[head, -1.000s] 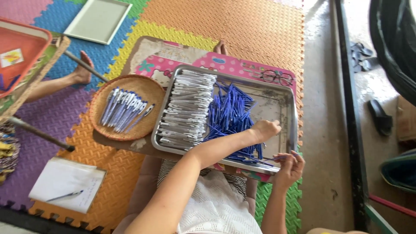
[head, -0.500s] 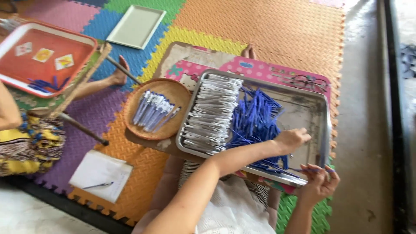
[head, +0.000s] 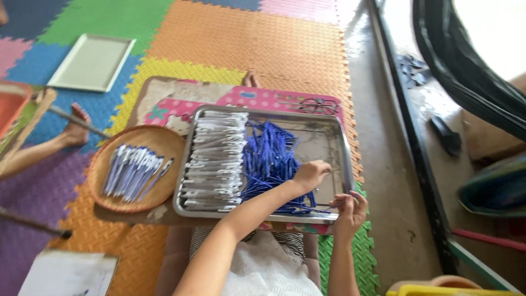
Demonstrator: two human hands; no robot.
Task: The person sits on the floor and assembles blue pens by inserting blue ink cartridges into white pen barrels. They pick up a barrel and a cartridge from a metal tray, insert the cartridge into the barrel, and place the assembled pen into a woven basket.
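Silver metal tray point(head: 344, 164), blue thin parts point(head: 271, 159), white pieces point(head: 215, 161), brown round wooden bowl point(head: 109, 159), pink dotted mat point(head: 263, 98), multicoloured foam floor tiles point(head: 263, 38), pale green tray point(head: 90, 63) upper left

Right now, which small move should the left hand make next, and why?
Probably close the left hand on one blue piece from the blue pile in the metal tray: it rests at the pile's edge, while the right hand seems to hold a thin piece already.

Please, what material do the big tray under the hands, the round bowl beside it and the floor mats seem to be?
Tray: probably steel, a grey sheen with dull reflections. Round bowl: looks like wood, matte brown. Floor mats: likely foam, coloured interlocking tiles with a dimpled surface.
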